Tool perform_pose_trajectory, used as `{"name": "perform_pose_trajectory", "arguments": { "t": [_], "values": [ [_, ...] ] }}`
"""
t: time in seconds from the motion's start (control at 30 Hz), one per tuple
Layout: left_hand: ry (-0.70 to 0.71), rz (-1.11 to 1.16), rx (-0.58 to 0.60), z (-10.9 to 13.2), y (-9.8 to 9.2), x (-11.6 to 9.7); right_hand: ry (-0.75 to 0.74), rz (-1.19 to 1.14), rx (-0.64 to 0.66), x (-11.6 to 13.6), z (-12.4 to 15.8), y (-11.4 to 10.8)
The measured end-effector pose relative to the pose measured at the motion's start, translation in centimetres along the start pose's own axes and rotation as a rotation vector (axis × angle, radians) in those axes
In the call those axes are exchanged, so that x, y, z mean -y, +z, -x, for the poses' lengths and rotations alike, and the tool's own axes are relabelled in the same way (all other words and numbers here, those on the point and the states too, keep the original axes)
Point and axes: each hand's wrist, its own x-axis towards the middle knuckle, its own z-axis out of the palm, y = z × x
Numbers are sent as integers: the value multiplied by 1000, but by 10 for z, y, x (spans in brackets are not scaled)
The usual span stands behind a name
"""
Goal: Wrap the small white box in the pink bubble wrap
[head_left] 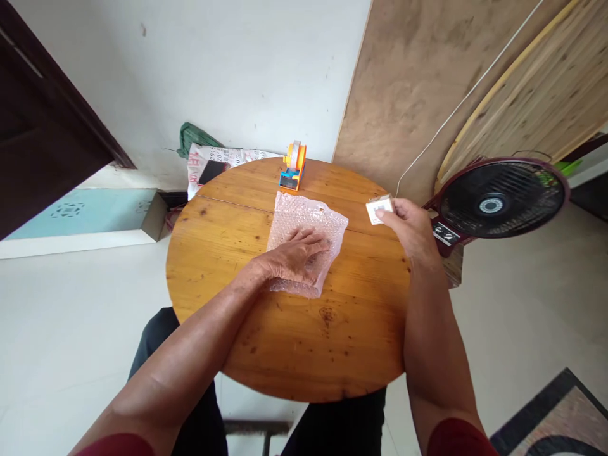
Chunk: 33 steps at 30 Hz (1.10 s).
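A sheet of pinkish bubble wrap (pixel 289 218) lies on the round wooden table (pixel 313 342). My left hand (pixel 301 253) rests flat on it, fingers spread. Over the table's right side, my right hand (pixel 413 225) grips a small white box (pixel 379 209) between thumb and fingers. Dark print shows on the box, but it is too small to read. The box is apart from the bubble wrap.
An orange and blue tape dispenser (pixel 293 166) stands at the table's far edge. A dark phone (pixel 212 171) lies at the far left edge, by a printed white sack (pixel 237 155). To the right is a dark red fan (pixel 498 199); a white cord (pixel 456 104) hangs behind.
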Motion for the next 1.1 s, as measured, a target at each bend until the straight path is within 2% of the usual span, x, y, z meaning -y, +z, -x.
{"name": "perform_pose_trajectory", "arguments": {
  "t": [0.07,0.13,0.2,0.27,0.37,0.47,0.57,0.63,0.7,0.77,0.83,0.93,1.0,1.1],
  "values": [
    [7,1,1,1,-3,-3,-89,-340,57,27,8,16],
    [17,23,-25,4,-7,-6,-141,-565,234,53,15,38],
    [40,82,-69,7,-9,-10,-129,-567,464,71,21,61],
    [58,141,-99,8,-9,-12,-77,-480,598,75,24,79],
    [34,120,-89,7,-7,-10,60,-397,516,58,28,88],
    [43,99,-60,4,-7,-5,252,-438,407,29,28,79],
    [91,212,-84,2,-12,0,302,-474,384,7,29,67],
    [33,348,-163,2,-14,4,262,-468,393,0,30,64],
    [-86,480,-279,2,-15,8,184,-391,413,-3,32,63],
    [-174,521,-393,2,-15,13,98,-263,421,-2,34,65],
    [-206,481,-459,2,-12,17,30,-147,408,0,37,68],
    [-188,369,-445,0,-8,22,-50,-51,375,1,42,75],
    [-130,275,-408,-1,-7,23,-102,-16,362,0,45,81],
    [-57,180,-417,-1,-8,21,-175,4,353,-2,48,86]
  ]
}}
